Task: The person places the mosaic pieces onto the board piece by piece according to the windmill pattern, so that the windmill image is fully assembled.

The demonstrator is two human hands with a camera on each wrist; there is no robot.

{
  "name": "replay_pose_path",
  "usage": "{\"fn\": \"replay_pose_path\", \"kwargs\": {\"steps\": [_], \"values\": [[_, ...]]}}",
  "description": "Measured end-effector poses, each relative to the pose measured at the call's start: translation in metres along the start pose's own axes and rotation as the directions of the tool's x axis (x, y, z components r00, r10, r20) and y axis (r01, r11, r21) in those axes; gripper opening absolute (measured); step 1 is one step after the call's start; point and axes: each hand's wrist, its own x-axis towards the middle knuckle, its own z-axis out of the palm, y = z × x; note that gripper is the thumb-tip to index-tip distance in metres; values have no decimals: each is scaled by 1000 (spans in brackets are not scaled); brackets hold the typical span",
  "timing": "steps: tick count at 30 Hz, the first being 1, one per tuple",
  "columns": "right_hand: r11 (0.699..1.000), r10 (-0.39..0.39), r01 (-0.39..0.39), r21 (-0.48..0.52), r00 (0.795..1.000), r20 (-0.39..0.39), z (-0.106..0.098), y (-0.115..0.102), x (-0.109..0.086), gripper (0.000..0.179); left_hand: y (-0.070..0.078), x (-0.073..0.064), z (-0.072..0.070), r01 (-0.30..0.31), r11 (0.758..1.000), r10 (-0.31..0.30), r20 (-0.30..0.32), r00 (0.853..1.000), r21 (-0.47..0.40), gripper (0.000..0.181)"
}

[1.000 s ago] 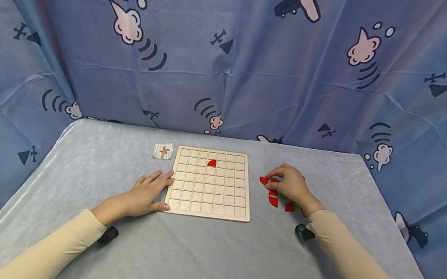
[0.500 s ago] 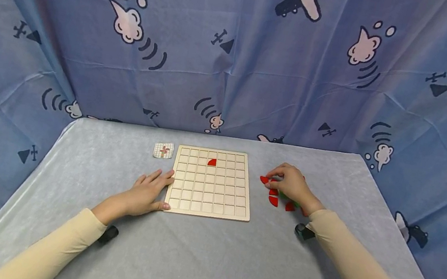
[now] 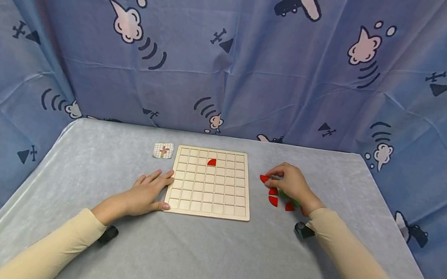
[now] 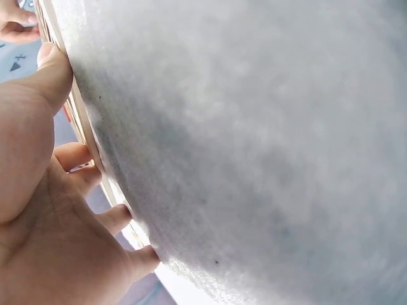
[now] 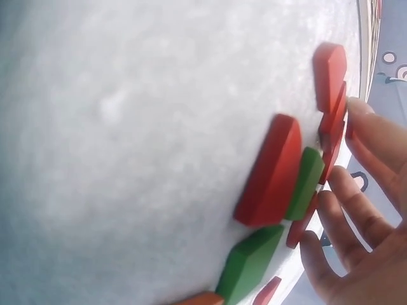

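Centrally on the pale-covered table (image 3: 192,264) lies a wooden board (image 3: 209,187) divided into square compartments; a red quarter-round piece (image 3: 212,162) sits in one of them, fourth from the left in the second row from the far edge. The left hand (image 3: 146,196) grips nothing; its fingers are spread and touch the board's left edge, with the thumb at the near left corner. Just beyond the board's left side, near its far corner, lies a small card (image 3: 163,150) printed with a grid and a pinwheel-like figure.

Off to the right of the board, on the cloth, is a loose cluster; the right hand (image 3: 294,184) is over it, thumb and forefinger pinching a thin red piece (image 5: 349,126), the other fingers extended beside it. One red wedge (image 3: 264,179) lies just left of the fingertips, between them and the board; a red block (image 5: 270,175) and a green block (image 5: 305,184) lie side by side near the palm; another green piece (image 5: 251,264) and an orange piece (image 5: 197,298), cut off by the view's edge, lie farther along.
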Motion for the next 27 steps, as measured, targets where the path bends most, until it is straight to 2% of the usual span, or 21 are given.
{"fn": "replay_pose_path", "kwargs": {"steps": [12, 19, 27], "values": [[1000, -17, 17, 14, 1000, -20, 5, -7, 9, 27, 0, 0, 0, 0, 1000, 0, -2, 1000, -2, 76], [997, -72, 73, 22, 997, -33, 7, -18, 12, 29, -1, 0, -1, 13, 1000, -13, 8, 1000, -2, 78], [994, -80, 82, 67, 996, -34, 18, -34, 18, 28, 0, -1, -1, 3, 1000, -3, 12, 1000, -11, 77]]}}
